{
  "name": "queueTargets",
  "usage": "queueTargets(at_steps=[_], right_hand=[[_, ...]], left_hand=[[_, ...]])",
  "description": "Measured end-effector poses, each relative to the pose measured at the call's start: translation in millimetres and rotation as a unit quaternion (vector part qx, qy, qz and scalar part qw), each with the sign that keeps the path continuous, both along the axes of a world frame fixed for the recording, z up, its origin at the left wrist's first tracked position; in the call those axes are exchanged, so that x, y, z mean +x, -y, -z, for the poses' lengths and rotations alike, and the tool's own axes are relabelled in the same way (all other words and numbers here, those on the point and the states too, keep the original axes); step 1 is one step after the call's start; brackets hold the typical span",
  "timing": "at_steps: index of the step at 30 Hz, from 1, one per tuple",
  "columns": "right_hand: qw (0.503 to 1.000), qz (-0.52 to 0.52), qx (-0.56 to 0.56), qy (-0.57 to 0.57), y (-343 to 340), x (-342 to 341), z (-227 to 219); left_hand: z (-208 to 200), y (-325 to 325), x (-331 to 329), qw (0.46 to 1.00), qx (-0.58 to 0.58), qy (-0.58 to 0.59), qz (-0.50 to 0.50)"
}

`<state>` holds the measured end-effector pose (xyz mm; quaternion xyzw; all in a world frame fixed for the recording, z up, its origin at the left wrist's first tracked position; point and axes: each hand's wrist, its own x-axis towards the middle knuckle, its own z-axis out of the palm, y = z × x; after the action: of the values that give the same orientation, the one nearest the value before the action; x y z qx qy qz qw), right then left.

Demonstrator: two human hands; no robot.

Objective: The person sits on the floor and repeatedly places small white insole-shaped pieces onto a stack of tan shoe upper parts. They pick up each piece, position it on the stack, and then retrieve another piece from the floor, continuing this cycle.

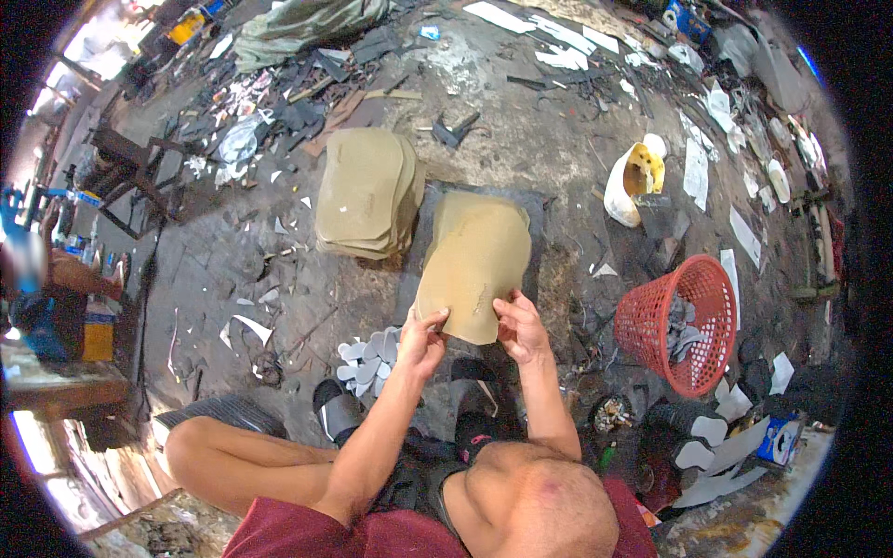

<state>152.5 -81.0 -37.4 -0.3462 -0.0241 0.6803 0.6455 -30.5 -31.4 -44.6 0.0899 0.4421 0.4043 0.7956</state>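
- The person sits low on the floor, knees spread, and both hands hold one tan sheet [474,265] by its near edge.
- The left hand [423,339] pinches the sheet's lower left corner, thumb on top and fingers curled beneath.
- The right hand [521,327] grips the lower right part of the same edge in the same way.
- The sheet lies over a dark mat [535,209] on the floor, its far end resting there and its near end lifted a little by the hands.
- Just to the left sits a stack of matching tan sheets [365,191], touching or nearly touching the mat's edge.
- Small white cut pieces [367,358] lie on the floor just beside the left hand.
- A red basket [651,325] with grey scraps stands to the right, well apart from the sheet.
- Judged from this, the step in hand is handling a single sheet over the mat, either laying it flat or lifting it off.
- Any next move calls for both hands to keep even tension so the thin sheet does not fold or crease.
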Motion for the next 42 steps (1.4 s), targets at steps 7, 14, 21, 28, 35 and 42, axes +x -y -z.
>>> queueTargets(at_steps=[7,14,21,28,35,42], right_hand=[[0.982,-0.014,0.031,0.187,-7.0,-17.9,-36.3],[0.965,0.033,-0.046,0.256,8.3,-15.2,-35.0],[0.952,0.011,-0.096,0.289,32.5,-22.6,-13.5],[0.953,-0.004,-0.089,0.289,18.0,-26.0,2.2],[0.778,0.077,-0.001,0.623,13.5,-14.5,-23.6],[0.618,-0.052,0.147,0.770,-27.6,14.3,-75.0]], left_hand=[[-77.9,-50.1,-6.6,0.977,0.174,-0.111,0.044],[-94.1,-163.7,-44.4,0.957,0.266,-0.018,-0.115],[-113.8,-225.5,-69.6,0.953,0.223,0.163,-0.121],[-156.5,-252.4,-65.3,0.966,0.174,0.137,-0.132],[-164.0,-184.4,-78.7,0.921,0.349,-0.171,0.006],[-189.7,-130.0,-60.2,0.599,0.613,-0.329,0.396]])
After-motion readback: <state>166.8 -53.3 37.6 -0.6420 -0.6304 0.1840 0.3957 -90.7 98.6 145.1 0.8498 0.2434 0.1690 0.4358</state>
